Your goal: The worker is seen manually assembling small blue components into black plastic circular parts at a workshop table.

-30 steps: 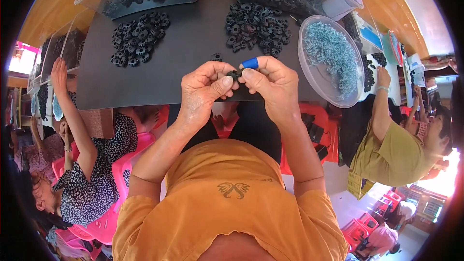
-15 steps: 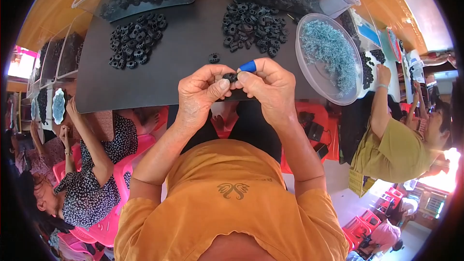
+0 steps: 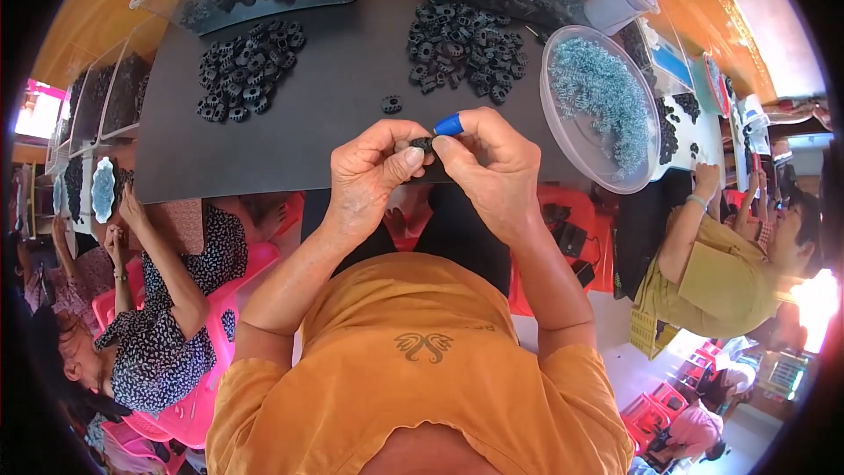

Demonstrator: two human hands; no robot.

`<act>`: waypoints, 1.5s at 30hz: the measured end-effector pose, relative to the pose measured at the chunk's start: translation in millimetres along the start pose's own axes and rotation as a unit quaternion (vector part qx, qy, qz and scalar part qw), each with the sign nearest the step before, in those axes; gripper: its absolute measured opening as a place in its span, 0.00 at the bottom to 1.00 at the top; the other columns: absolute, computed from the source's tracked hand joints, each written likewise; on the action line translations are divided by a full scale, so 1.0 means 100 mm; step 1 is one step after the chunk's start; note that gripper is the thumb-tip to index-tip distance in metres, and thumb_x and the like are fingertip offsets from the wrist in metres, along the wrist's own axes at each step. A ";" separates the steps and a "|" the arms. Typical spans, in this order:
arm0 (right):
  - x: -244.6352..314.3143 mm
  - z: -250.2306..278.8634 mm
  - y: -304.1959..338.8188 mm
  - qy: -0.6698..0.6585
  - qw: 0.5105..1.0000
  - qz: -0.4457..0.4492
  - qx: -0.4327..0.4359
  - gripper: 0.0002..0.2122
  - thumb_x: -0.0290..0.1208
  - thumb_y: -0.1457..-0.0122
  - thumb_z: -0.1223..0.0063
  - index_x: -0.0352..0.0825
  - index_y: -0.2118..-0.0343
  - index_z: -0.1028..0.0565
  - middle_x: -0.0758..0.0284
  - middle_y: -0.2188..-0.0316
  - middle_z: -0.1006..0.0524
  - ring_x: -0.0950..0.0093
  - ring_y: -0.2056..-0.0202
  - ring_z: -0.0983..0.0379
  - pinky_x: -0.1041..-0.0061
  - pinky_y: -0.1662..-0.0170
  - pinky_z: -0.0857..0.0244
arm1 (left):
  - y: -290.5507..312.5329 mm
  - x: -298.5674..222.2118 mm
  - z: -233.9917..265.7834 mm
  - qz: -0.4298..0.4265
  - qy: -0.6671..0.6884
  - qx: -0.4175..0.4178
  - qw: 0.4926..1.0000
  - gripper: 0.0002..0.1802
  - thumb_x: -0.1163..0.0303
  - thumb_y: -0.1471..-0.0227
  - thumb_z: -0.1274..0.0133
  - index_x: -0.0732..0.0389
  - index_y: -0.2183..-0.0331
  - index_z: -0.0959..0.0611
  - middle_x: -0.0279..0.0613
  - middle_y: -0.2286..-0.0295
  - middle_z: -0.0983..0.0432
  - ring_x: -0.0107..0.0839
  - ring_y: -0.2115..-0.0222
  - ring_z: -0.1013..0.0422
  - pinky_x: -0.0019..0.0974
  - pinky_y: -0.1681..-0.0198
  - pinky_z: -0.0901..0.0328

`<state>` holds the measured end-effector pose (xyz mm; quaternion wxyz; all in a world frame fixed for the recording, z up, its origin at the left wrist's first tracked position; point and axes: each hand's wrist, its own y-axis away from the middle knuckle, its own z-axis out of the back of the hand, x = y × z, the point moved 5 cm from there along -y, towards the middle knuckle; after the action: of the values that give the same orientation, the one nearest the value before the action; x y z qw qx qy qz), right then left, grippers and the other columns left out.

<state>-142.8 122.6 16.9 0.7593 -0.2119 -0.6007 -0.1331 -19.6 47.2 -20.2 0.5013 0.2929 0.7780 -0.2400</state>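
In the head view, a dark table spreads before the person. Along its far side stand a clear left bin and a clear right bin, both filled with black parts. Nearer lie a left pile and a right pile of similar parts, well apart. One loose part sits just beyond the left hand. Right of the right hand, a round clear tub of bluish springs overhangs the table's near edge. Co-workers sit on both sides.

Both forearms reach up from below, bringing the hands close together over the table's near edge. The left thumb and index finger are closed around a small black piece, its other fingers curled. The right thumb and index finger, the latter wearing a blue band, come nearly together at the piece's right end; whether they grip it or merely press it cannot be told.
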 end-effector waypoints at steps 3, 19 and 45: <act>0.05 0.01 -0.01 0.041 0.999 0.030 -0.002 0.06 0.15 0.48 0.47 0.29 0.67 0.26 0.73 0.73 0.27 0.86 0.71 0.30 0.86 0.69 0.35 | 0.00 0.00 0.00 -0.001 -0.002 0.002 1.000 0.10 0.73 0.47 0.45 0.66 0.63 0.21 0.32 0.73 0.26 0.17 0.74 0.34 0.20 0.68 0.37; 0.08 0.02 -0.04 0.126 0.983 0.133 -0.009 0.07 0.14 0.55 0.46 0.30 0.74 0.32 0.64 0.80 0.33 0.72 0.80 0.34 0.73 0.77 0.40 | 0.01 -0.02 -0.06 -0.057 -0.102 -0.045 0.992 0.06 0.77 0.49 0.45 0.67 0.66 0.20 0.32 0.75 0.28 0.17 0.76 0.35 0.22 0.73 0.37; 0.09 -0.16 0.03 0.078 0.972 0.212 -0.058 0.08 0.13 0.55 0.46 0.31 0.73 0.30 0.62 0.79 0.30 0.64 0.76 0.33 0.69 0.73 0.39 | 0.04 -0.16 0.09 0.002 -0.133 -0.053 0.990 0.09 0.75 0.48 0.45 0.66 0.63 0.20 0.31 0.76 0.25 0.16 0.78 0.35 0.20 0.75 0.39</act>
<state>-125.3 118.1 21.7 0.8014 -0.3668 -0.4721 -0.0201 -6.3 40.7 -9.3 0.6152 0.2334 0.7156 -0.2344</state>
